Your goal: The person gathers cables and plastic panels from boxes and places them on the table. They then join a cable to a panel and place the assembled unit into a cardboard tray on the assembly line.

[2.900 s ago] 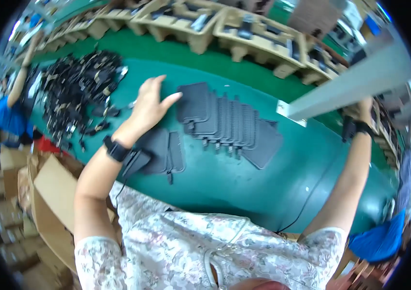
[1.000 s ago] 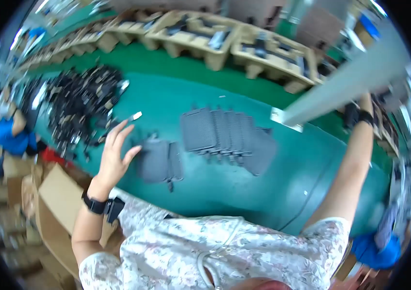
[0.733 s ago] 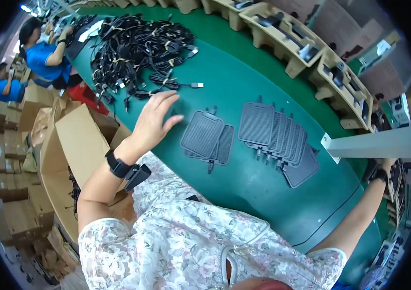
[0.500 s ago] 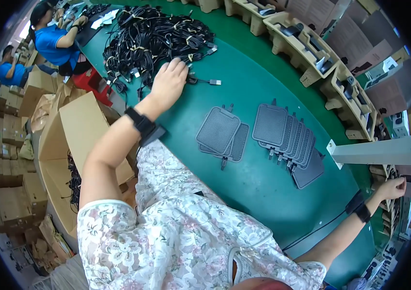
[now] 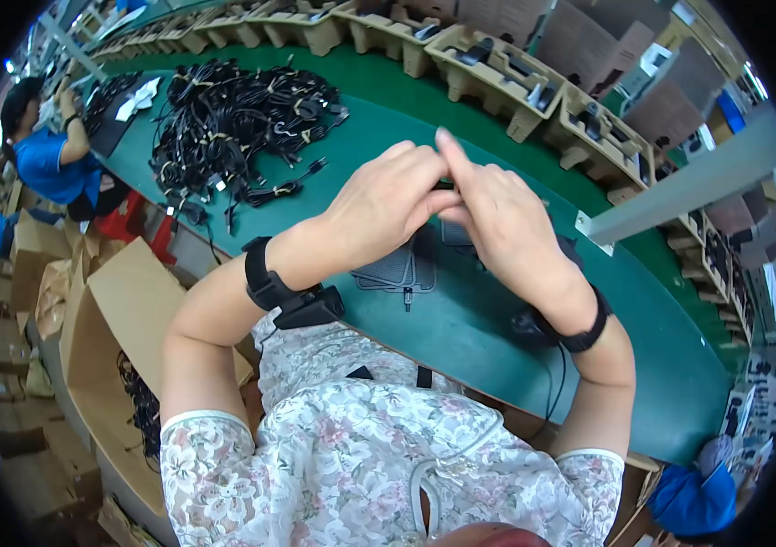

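My left hand (image 5: 386,196) and my right hand (image 5: 508,219) meet in front of me above the green table (image 5: 443,342). Both have bent fingers drawn together at the tips. A small dark bit shows between them, too hidden to name. Below my hands lie flat grey mesh-faced panels (image 5: 386,274) with short tabs, overlapping each other. A second group of such panels (image 5: 457,235) is mostly covered by my right hand. Beyond my left hand spreads a big heap of bundled black cables (image 5: 233,128), with one cable plug (image 5: 315,167) sticking out toward me.
An upright grey metal post (image 5: 689,178) is fixed to the table's far right. Moulded brown trays (image 5: 497,77) with dark devices line the far side. An open carton (image 5: 146,314) with black cables stands at left. Another person (image 5: 55,150) in blue works at the far left.
My left hand has left the cable heap and my right hand has come in from the far right; the two now meet over the panels. The whole view has shifted.
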Motion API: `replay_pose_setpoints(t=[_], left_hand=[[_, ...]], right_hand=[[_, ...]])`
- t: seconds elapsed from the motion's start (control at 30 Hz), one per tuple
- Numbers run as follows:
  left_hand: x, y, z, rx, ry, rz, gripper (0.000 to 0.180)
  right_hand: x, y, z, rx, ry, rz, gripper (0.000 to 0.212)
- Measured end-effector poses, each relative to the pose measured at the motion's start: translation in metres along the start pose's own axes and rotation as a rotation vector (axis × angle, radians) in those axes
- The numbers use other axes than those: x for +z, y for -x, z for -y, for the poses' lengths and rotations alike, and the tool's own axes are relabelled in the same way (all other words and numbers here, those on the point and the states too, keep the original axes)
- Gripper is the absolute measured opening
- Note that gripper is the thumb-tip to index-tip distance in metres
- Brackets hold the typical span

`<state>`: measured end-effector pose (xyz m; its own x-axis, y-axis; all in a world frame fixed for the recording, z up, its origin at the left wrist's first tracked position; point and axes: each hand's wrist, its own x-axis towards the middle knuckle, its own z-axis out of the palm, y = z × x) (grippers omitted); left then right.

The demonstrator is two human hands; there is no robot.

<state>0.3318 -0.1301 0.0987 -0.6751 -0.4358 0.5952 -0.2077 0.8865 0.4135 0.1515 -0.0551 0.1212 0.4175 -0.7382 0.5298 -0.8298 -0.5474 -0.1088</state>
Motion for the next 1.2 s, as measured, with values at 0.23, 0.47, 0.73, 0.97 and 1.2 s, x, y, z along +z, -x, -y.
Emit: replay_pose_setpoints(t=[0.23,0.47,0.73,0.97,1.2], left_hand=[[0.018,-0.012,-0.016,-0.526,0.902,0.251,0.025],[0.096,-0.021,-0.059,-0.503,1.517,0.370,0.036],[0.123,-0.036,-0.070,-0.577,1.252,1.239,0.034],[0.118,-0.035,-0.031,-0.335,1.143,0.605,0.036],[0.054,0.014,0.051,-0.589,0.735,0.230,0.036]], right_hand=[[-0.018,0.025,-0.004,0.869,-1.098,-0.298,0.051],[-0.025,0.069,0.008,0.331,0.369,-0.564,0.051],[-0.096,0.130,0.048,0.597,0.134,0.431,0.046],[-0.164,0.188,-0.093,0.955,0.608,-0.172,0.023],[-0.160,0.177,-0.288,1.070,0.832,0.119,0.031]])
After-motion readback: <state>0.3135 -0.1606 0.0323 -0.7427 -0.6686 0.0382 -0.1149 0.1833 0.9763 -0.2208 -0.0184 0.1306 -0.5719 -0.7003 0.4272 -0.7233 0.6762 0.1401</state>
